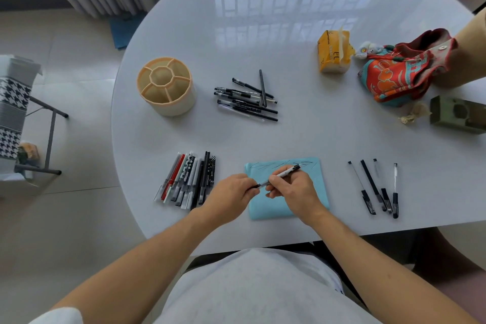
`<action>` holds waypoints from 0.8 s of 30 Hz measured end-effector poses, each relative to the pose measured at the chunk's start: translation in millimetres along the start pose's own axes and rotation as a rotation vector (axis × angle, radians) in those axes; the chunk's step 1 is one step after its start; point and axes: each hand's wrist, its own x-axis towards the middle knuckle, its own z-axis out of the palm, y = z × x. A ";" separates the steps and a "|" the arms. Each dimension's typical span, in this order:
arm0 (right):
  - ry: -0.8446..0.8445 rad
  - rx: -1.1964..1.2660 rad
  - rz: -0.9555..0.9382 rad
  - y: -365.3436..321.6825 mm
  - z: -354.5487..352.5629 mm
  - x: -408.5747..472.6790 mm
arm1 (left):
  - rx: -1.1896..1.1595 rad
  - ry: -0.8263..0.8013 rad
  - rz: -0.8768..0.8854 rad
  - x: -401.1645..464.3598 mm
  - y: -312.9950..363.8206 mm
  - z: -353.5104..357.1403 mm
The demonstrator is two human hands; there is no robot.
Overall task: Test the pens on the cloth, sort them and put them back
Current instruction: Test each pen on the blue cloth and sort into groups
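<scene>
Both hands gripping 1 pen (279,175) over cloth (319,187) at table's near edge: right hand (292,189) pinching barrel, left hand (231,192) pinching its left-pointing end; long axis running left-right.

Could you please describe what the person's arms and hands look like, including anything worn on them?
Both forearms are bare up to the frame's lower edge. The left hand and right hand wear no gloves, and no rings, watch or bracelets show. A bit of white fabric at the lower left corner may be a short sleeve of the pale top.
</scene>
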 end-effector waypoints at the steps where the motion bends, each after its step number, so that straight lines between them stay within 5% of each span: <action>1: 0.001 0.004 -0.006 -0.2 0.9 1.0 | -0.002 0.009 -0.009 1.3 0.8 -1.6; 10: -0.128 -0.082 0.032 -15.0 22.5 36.5 | -0.067 0.124 -0.147 -11.2 -16.6 -11.6; 13: -0.003 -0.063 0.037 -35.6 22.1 74.5 | -0.091 0.216 -0.279 -14.3 -26.2 -19.8; 17: 0.281 -0.359 -0.061 -65.9 13.5 140.4 | -0.090 0.299 -0.462 -32.3 -49.4 -22.5; 24: 0.320 -0.801 -0.081 -102.8 9.1 223.2 | -0.096 0.368 -0.633 -64.4 -78.0 -12.7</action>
